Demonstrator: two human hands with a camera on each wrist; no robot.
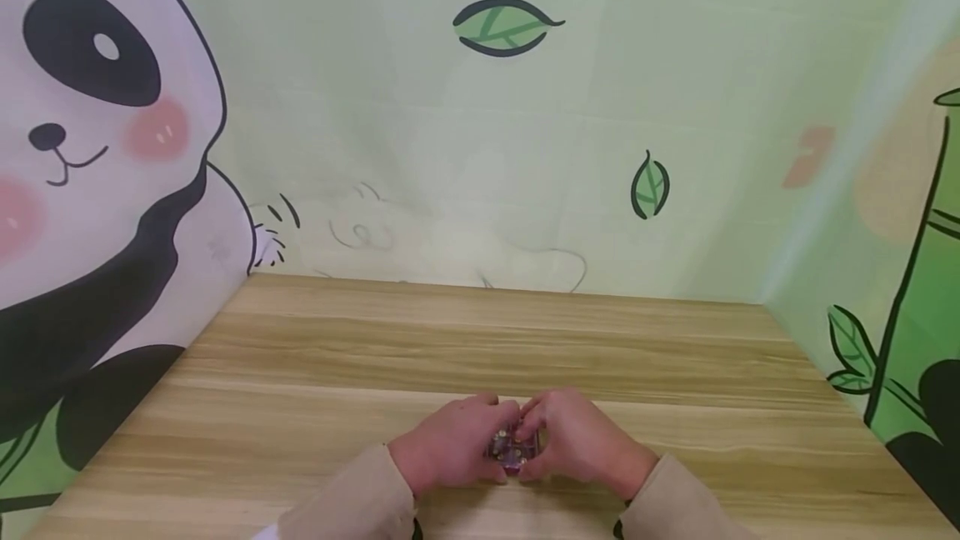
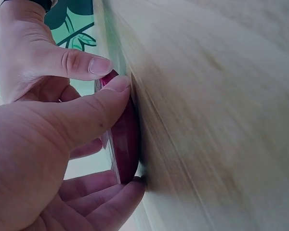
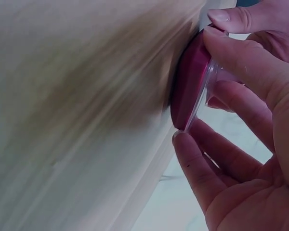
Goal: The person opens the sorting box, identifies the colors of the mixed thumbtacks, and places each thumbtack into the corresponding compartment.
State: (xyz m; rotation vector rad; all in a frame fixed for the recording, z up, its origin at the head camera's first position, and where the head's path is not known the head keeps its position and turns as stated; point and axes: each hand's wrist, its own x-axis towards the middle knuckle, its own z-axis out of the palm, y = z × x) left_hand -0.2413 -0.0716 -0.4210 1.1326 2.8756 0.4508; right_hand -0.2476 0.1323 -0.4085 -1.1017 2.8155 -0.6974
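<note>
A small magenta case (image 1: 513, 452) with a clear top lies between both hands, close over the wooden table. Through its clear top, small gold and purple details show, too small to make out. My left hand (image 1: 456, 444) grips its left side, with the thumb on the near edge and fingers round the far edge. Opposite it, my right hand (image 1: 588, 440) holds the right side, thumb near the left thumb and an index finger bent over the top. In the left wrist view the rounded magenta base (image 2: 125, 149) faces the table; the right wrist view shows the clear cover (image 3: 201, 98) above it.
The wooden table (image 1: 480, 348) stretches away beyond the hands. A pale green cloth backdrop (image 1: 390, 107) with printed leaves rises behind it, with a printed panda (image 1: 172, 215) on the left and green bamboo (image 1: 926, 315) on the right.
</note>
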